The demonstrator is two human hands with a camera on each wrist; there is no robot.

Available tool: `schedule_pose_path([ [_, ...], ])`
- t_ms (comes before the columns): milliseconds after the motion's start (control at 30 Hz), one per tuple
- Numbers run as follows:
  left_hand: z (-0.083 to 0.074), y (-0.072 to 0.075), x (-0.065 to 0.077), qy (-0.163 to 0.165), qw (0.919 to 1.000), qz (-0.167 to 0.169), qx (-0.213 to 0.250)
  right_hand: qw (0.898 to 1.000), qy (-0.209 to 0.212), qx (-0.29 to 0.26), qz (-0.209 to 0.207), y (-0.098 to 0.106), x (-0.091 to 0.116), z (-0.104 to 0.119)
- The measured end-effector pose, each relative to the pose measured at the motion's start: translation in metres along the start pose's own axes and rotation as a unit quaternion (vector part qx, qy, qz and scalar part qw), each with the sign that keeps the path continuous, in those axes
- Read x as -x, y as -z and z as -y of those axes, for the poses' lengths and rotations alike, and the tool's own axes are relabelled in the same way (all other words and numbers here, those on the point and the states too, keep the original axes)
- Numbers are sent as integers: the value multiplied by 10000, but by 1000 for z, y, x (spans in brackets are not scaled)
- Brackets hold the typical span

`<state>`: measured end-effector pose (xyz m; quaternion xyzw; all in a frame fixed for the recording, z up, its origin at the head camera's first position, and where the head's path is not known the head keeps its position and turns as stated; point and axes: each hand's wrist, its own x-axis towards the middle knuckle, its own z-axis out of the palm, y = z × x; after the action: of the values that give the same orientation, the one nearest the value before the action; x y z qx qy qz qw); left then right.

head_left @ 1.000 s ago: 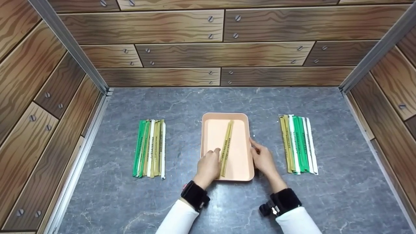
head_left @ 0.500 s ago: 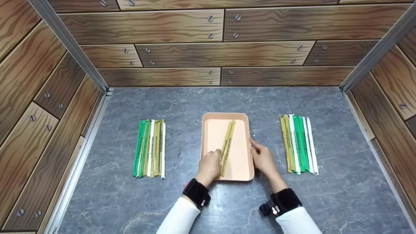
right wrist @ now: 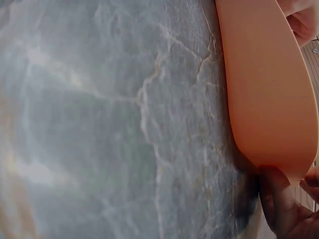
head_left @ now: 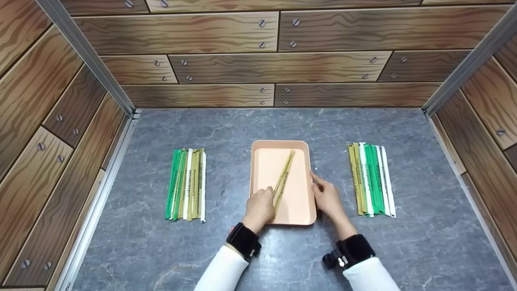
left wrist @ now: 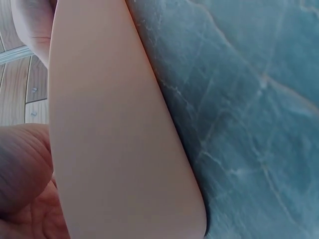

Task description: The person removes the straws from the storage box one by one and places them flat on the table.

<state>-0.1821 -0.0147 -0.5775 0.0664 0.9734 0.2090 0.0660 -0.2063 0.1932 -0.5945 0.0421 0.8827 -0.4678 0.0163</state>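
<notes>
A peach tray (head_left: 262, 161) lies on the grey marbled table, holding two thin gold wrapped sticks with dark print. My left hand (head_left: 260, 206) reaches over its left side with curled fingers and pinches one gold stick (head_left: 286, 165) near the lower end. The other gold stick (head_left: 282, 193) lies slanted beside it, the two meeting near the far end. At the tray's right side, my right hand (head_left: 328, 199) holds the edge. In the right wrist view its thumb (right wrist: 275, 191) presses the outer wall. The left wrist view shows mostly tray wall; the left fingertips are hidden there.
Left of the tray lies a row of green, white and gold wrapped sticks (head_left: 185, 184). A similar row (head_left: 370, 180) lies to the right. Wood-patterned walls (head_left: 226, 66) enclose the table at the back and sides.
The pinched gold stick has swung, its far end moving right across the other stick's top. My left hand has shifted slightly; my right hand has stayed on the tray.
</notes>
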Motion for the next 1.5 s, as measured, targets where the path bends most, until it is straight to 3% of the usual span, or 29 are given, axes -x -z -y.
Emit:
schedule_pose_path([
  [200, 0, 3, 2, 84, 9999, -111, 14, 10000, 23, 57, -24, 0, 0, 0],
  [400, 0, 20, 8, -9, 9983, -546, 194, 10000, -28, 37, -40, 0, 0, -1],
  [533, 9, 38, 14, -93, 9940, -914, 597, 10000, -74, 5, -4, 0, -1, -1],
  [667, 27, 55, 19, -37, 9879, -1255, 911, 9999, -93, 4, 42, 0, -1, -1],
  [933, 78, 76, 28, 768, 9762, -1589, 1264, 10000, -15, 42, 43, 0, -1, -2],
  [1133, 110, 81, 37, 1352, 9759, -1425, 952, 10000, 18, -67, 54, 0, -1, -2],
  [1300, 134, 83, 42, 1676, 9723, -1539, 542, 9998, -94, -124, 128, 0, -2, -2],
  [1500, 156, 85, 44, 2165, 9662, -1242, 643, 9998, -116, -123, 136, 0, -2, -2],
])
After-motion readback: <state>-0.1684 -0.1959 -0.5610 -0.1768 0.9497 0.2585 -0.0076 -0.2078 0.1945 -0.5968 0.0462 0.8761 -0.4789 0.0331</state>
